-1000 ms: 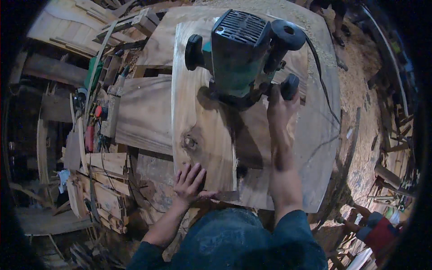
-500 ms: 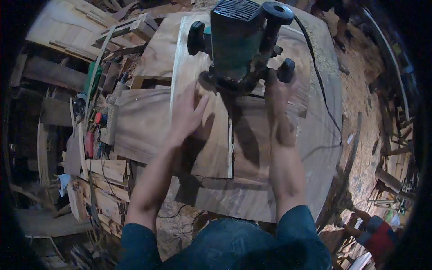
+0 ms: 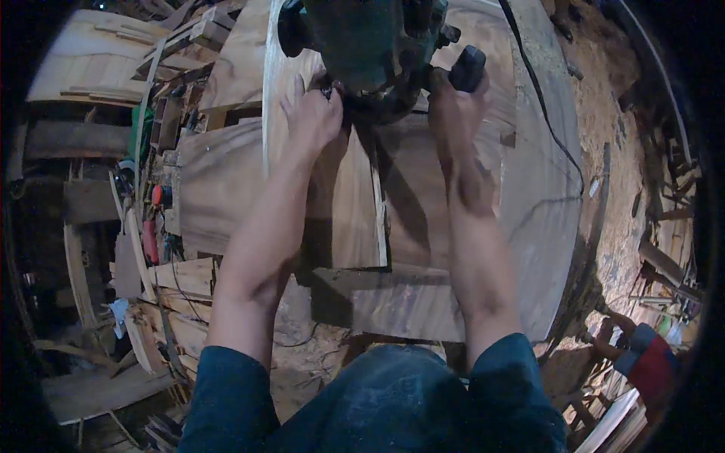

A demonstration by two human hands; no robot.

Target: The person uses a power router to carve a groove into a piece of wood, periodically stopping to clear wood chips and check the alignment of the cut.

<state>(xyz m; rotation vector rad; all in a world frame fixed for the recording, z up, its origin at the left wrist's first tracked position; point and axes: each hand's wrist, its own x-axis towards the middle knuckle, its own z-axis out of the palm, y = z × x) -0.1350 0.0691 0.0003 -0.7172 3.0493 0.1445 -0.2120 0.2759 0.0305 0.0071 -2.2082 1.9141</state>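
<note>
A dark green plunge router with black side knobs stands on wooden boards at the far middle, its top cut off by the upper edge. My left hand grips the left rim of its black base, around a small dark part. A couple of its fingers lie stretched on the pale board beneath. On the other side, my right hand is closed on the router beside its right knob; most of these fingers are hidden.
The boards rest on a large wooden table top. A black cord runs down its right side. Stacked planks and a red-handled tool lie at the left. Another person's red-clad body shows at lower right, near scrap wood.
My left hand has moved forward and closed on the router's base. The view has shifted, so the router sits higher in the picture. My right hand keeps its hold.
</note>
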